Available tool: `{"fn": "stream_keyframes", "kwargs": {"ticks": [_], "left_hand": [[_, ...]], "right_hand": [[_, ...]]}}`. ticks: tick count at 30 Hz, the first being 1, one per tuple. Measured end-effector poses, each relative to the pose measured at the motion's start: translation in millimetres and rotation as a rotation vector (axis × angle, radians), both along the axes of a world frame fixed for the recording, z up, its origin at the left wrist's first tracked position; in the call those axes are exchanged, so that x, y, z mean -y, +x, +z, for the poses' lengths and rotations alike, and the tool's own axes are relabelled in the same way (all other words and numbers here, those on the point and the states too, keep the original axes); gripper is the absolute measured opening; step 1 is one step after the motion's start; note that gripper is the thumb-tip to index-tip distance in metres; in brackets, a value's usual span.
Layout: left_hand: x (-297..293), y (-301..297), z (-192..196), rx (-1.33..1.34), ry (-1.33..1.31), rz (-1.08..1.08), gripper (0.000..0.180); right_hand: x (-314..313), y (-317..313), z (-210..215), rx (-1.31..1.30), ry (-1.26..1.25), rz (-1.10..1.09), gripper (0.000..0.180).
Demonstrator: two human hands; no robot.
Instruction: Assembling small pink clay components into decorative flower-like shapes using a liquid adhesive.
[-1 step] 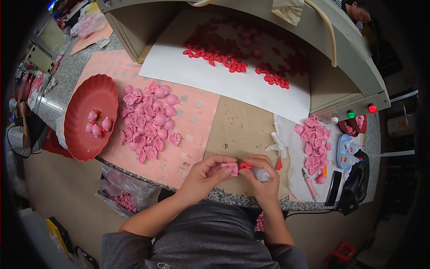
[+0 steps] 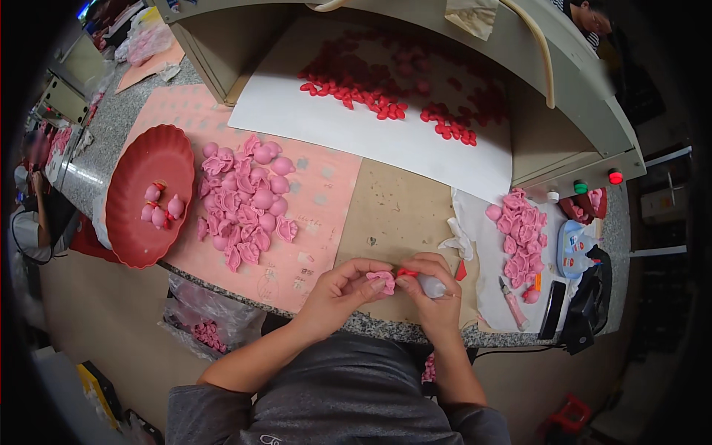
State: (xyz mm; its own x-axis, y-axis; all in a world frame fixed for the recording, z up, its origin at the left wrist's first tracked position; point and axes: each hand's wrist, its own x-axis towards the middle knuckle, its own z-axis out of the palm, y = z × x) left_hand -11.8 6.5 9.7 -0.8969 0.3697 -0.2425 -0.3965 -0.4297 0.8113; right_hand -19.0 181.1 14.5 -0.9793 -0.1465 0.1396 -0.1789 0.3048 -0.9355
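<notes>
My left hand (image 2: pixel 337 291) is closed, pinching a small pink ruffled piece (image 2: pixel 381 280) between thumb and fingers. Close beside it, my right hand (image 2: pixel 439 300) pinches a small red bow-like piece (image 2: pixel 406 273); whether the two pieces touch cannot be made out. A whitish translucent bottle-like object (image 2: pixel 432 286) is tucked within the same right hand. Both hands are over the brown sheet (image 2: pixel 397 215) by the table's front edge. To their left a heap of pink ruffled and rounded pieces (image 2: pixel 248 200) lies on a pink sheet (image 2: pixel 326 185).
At left stands a red fluted bowl (image 2: pixel 122 200) with several pink figures. A grey hooded box (image 2: pixel 586 144) shelters rows of red pieces (image 2: pixel 386 110) on white paper (image 2: pixel 297 111). At right are more pink pieces (image 2: pixel 521 237), a glue tube (image 2: pixel 513 305) and a blue tray (image 2: pixel 569 252).
The whole view has shifted very slightly. My hands hold the same pieces in the same pose.
</notes>
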Motion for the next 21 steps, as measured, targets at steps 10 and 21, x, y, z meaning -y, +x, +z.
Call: {"fn": "stream_keyframes", "kwargs": {"ticks": [10,21], "left_hand": [[-9.0,12.7,-0.7,-0.066,-0.108,0.027,0.026],[-1.7,5.4,1.9,-0.082,-0.257,0.035,0.029]], "right_hand": [[-4.3,3.2,7.2,0.398,-0.216,-0.04,0.032],[-7.1,19.1,24.0,0.487,-0.377,-0.024,0.038]]}}
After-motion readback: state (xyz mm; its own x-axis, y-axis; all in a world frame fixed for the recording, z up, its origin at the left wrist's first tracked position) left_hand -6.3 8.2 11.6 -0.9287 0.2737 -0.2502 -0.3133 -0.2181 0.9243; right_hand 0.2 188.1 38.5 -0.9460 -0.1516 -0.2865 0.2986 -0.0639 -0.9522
